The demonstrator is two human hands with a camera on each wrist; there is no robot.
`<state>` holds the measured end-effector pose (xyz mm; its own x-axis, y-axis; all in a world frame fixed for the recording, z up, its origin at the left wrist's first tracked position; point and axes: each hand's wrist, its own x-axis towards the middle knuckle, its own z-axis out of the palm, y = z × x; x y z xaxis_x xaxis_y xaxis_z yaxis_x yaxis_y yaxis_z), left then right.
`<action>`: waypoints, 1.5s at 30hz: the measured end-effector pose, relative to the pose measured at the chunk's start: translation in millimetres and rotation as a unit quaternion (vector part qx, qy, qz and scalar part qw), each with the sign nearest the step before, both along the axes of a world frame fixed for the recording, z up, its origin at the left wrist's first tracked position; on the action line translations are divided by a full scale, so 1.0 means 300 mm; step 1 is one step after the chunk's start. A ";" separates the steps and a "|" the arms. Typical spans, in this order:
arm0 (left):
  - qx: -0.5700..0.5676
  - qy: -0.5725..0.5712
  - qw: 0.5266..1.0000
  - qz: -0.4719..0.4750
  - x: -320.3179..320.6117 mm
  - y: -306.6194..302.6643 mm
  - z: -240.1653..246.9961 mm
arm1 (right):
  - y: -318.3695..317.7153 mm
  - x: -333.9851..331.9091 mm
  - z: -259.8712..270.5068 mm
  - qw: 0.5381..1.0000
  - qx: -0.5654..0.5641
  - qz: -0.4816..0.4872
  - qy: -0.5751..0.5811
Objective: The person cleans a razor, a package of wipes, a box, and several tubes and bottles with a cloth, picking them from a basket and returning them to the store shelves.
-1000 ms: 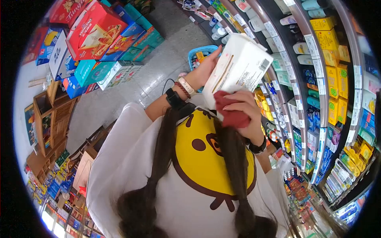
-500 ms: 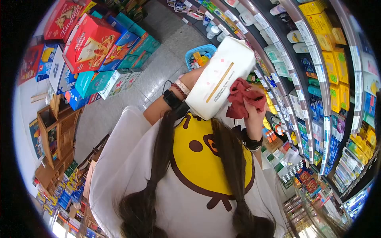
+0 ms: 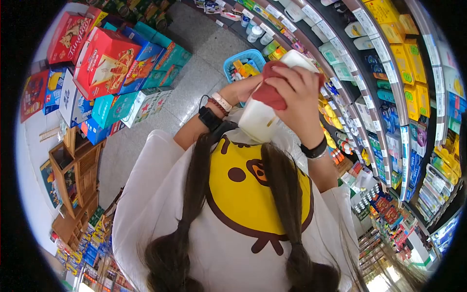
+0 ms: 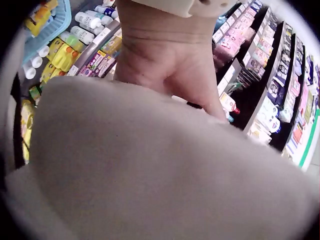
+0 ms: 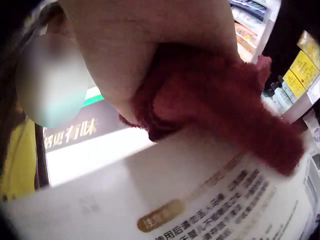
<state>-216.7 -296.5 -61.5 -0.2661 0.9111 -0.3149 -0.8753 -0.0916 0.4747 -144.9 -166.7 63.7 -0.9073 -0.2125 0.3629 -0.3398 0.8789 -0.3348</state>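
A white soft pack (image 3: 258, 121) with printed lettering is held up before the chest. My left hand (image 3: 247, 87) grips it from behind, most of its fingers hidden by the pack. In the left wrist view, the pack's pale side (image 4: 150, 165) fills the lower part, and the left hand (image 4: 167, 65) reaches to its edge. My right hand (image 3: 302, 100) holds a crumpled dark-red cloth (image 3: 271, 95) against the pack's upper part. In the right wrist view, the cloth (image 5: 220, 110) bunches under the palm and lies over the printed face (image 5: 110, 200).
Shelves of bottles and yellow boxes (image 3: 409, 63) curve along the right. Beyond the pack, a blue basket (image 3: 227, 68) with several items stands on the floor. Red beer cartons (image 3: 107, 63) are stacked at upper left, with a wooden cabinet (image 3: 75, 170) below them.
The pack first turned its gold-striped face toward the head camera, then tilted. My right hand lifted off with the cloth beside the pack, then moved up and over its far part.
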 end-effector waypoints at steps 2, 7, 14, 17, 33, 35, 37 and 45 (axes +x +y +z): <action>0.125 -0.133 0.983 -0.027 0.003 -0.019 -0.043 | -0.017 0.017 -0.005 0.996 -0.054 0.043 -0.060; 0.007 -0.087 0.996 0.001 0.004 0.001 -0.063 | -0.038 0.077 0.015 0.962 -0.154 0.148 -0.171; 0.042 -0.097 0.987 0.118 -0.059 0.016 -0.063 | 0.107 0.127 -0.032 0.853 -0.496 -0.016 -0.163; 0.038 -0.081 0.981 0.169 -0.087 0.007 -0.038 | 0.110 0.101 -0.021 0.715 -0.667 -0.182 -0.106; -0.026 -0.056 0.954 0.292 -0.303 0.063 -0.087 | 0.155 0.031 -0.218 0.500 -0.795 -0.225 -0.259; -0.032 -0.047 0.949 0.309 -0.362 0.071 -0.064 | 0.149 -0.043 -0.210 0.526 -0.780 -0.227 -0.251; -0.060 0.021 0.941 0.333 -0.435 0.087 -0.057 | 0.167 -0.112 -0.217 0.552 -0.761 -0.222 -0.260; -0.237 0.595 0.740 0.205 -0.681 0.016 0.041 | 0.219 -0.317 -0.224 0.564 -0.762 -0.198 -0.249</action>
